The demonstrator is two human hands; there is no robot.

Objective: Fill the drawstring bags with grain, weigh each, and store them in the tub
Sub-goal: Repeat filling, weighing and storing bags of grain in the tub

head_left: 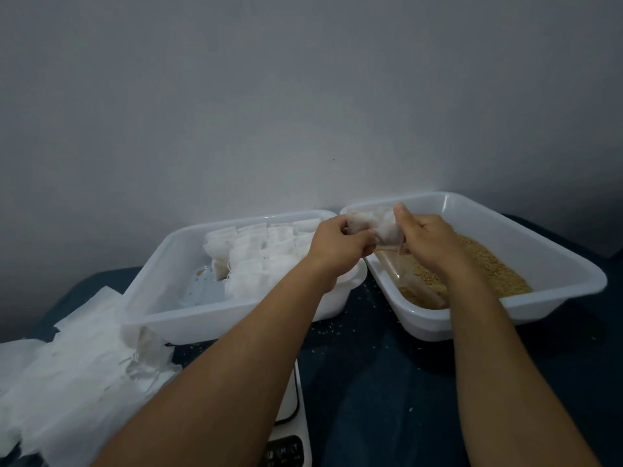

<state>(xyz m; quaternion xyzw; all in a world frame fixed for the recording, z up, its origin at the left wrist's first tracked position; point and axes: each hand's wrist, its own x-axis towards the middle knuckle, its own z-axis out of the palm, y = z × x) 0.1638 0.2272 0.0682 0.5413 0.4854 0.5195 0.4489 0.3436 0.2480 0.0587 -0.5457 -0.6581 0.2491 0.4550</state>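
Drawstring bag (374, 227) held by both hands above the gap between two tubs.

Far left: flat empty bags (67, 375) heaped on dark cloth (371, 382). Left tub (158, 318) holds rows of filled bags (266, 251). Scale (290, 429) partly under the left forearm. Left hand (337, 241), arm stretched forward, fingers curled round the bag's left end; right hand (428, 237) pinches its right end, thumb up. Right tub (573, 281) holds grain (492, 267) and a clear scoop (418, 284); loose kernels on the cloth.
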